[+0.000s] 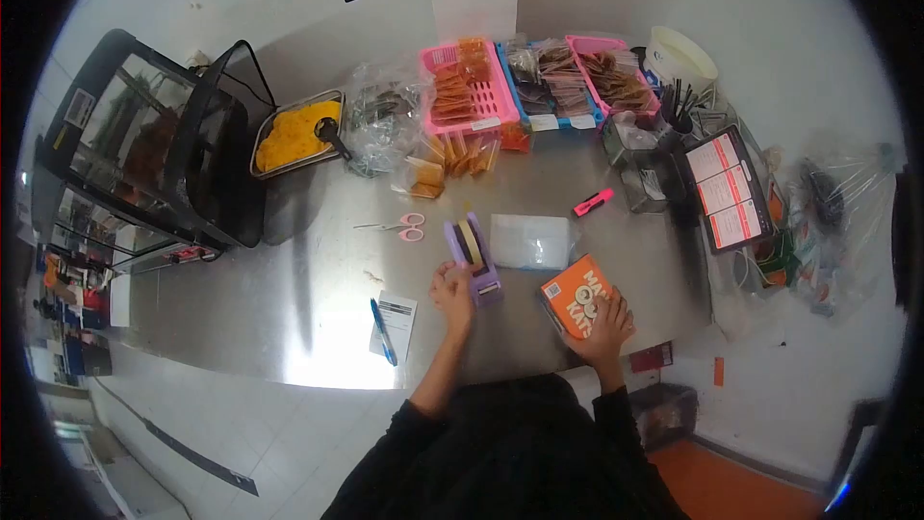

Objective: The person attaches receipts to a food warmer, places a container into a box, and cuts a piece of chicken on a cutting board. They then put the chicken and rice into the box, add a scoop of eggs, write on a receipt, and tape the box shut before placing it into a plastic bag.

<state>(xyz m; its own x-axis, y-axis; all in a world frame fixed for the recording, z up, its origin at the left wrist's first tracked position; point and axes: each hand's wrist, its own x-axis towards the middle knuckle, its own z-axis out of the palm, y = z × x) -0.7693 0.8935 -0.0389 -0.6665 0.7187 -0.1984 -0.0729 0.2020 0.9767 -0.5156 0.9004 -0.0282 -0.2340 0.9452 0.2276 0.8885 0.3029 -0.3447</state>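
Note:
My left hand point(452, 295) is at the near left side of a purple tape dispenser point(488, 291), its fingers curled against the dispenser by the roll of yellowish tape point(470, 242). Whether a strip of tape is between the fingertips is too small to see. My right hand point(606, 329) grips an orange box point(568, 290) with white lettering, the fingers lying over its right side and the thumb at the near edge. The box rests tilted askew on the steel table point(318, 279). Just beyond it lies a clear plastic bag with white contents point(530, 242).
Pink-handled scissors point(411, 227), a pink highlighter point(593, 201) and a blue pen point(383, 331) on a paper slip point(399, 313) lie around. Behind stand a pink basket point(493, 96) of sachets, a blue basket point(527, 116) and a yellow-filled tray point(258, 166). A tablet point(729, 188) stands right.

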